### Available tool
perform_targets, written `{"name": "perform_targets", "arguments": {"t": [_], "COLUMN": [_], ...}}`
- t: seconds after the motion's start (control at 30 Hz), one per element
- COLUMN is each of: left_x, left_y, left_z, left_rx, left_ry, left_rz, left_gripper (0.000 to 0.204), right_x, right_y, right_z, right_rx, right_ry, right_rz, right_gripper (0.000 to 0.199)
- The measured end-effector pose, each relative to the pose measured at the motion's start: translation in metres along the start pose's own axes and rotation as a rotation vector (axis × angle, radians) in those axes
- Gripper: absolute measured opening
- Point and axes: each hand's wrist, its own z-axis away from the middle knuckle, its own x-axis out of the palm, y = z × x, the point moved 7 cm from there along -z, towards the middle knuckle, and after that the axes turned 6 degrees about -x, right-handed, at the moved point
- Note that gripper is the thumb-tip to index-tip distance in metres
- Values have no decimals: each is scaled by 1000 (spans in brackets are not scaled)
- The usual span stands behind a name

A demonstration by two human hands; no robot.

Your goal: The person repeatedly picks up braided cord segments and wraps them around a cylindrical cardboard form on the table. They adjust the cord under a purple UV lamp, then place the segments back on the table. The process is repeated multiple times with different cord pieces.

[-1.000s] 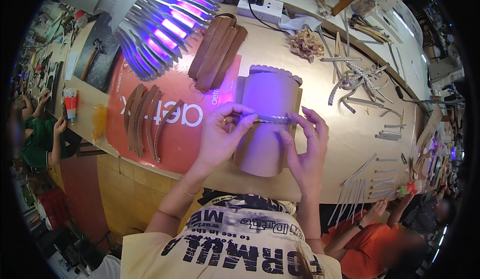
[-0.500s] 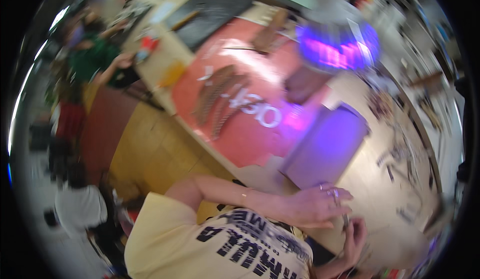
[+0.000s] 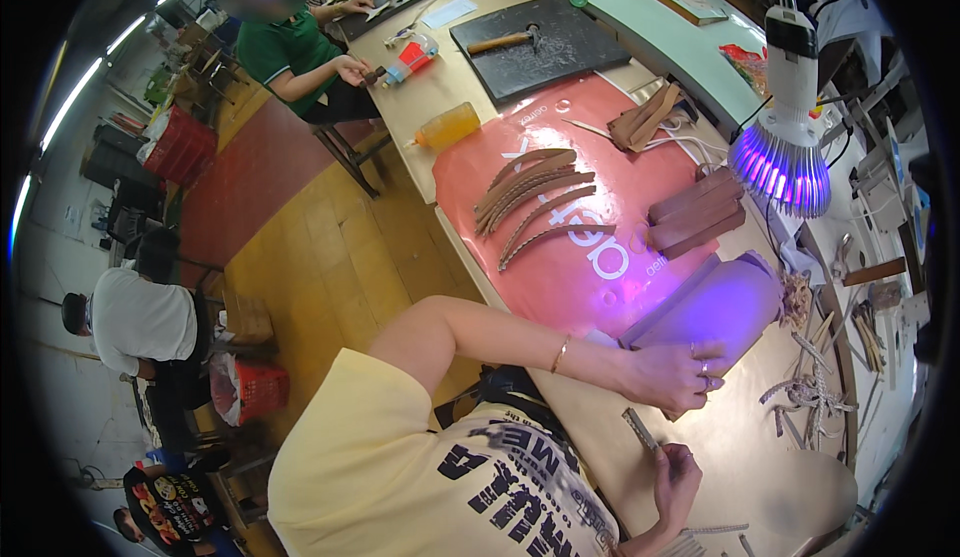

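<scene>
My left hand (image 3: 672,375), with rings and a bracelet, lies at the near edge of a grey folded sheet or pad (image 3: 668,312) lit purple by the lamp. Its fingers are bent inward and partly smeared; what they close on is hidden, though a small brown edge shows under the palm. Lower down, near the table's front edge, my right hand (image 3: 677,479) pinches one end of a short braided strip (image 3: 641,428). The strip's free end points up toward my left hand, apart from it. Several curved brown braided strips (image 3: 540,197) rest on the red sheet (image 3: 460,172).
A purple-lit lamp (image 3: 785,162) hangs over the right side. Brown stacked pieces (image 3: 697,214) and loose cords (image 3: 805,389) lie on the table (image 3: 600,437). Farther off are an orange bottle (image 3: 448,125), a hammer (image 3: 502,42) on a black slab (image 3: 560,65), and a co-worker in green (image 3: 290,52).
The view has swung and sharpened. My left hand, earlier stretched over beside my right, has moved away from it, its fingers now more bent. The braided strip in my right hand shows more clearly.
</scene>
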Motion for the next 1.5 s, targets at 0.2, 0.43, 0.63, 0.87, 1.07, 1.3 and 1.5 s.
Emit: {"name": "perform_targets", "arguments": {"t": [0.2,0.43,0.63,0.87,1.07,1.3,1.5], "left_x": [-8,26,40,42,33,11,17], "left_y": [53,46,41,40,42,46,39], "left_z": [37,91,94,100,101,93,100], "left_rx": [-2,-536,-560,-617,-630,-663,-865], "left_ry": [71,-278,-340,-283,-159,-162,-194], "left_rz": [10,223,172,275,253,12,233], "left_gripper": [31,45,32,22,22,16,17], "right_x": [-11,2,16,18,15,20,21], "right_y": [-11,-17,-21,-22,-37,-41,-20], "right_z": [0,3,6,13,13,19,26], "right_rx": [-79,-169,-170,-178,-170,-278,-219], "right_ry": [116,133,203,238,222,390,475], "right_rz": [329,376,282,362,529,525,611], "right_gripper": [11,18,19,20,21,17,13]}}
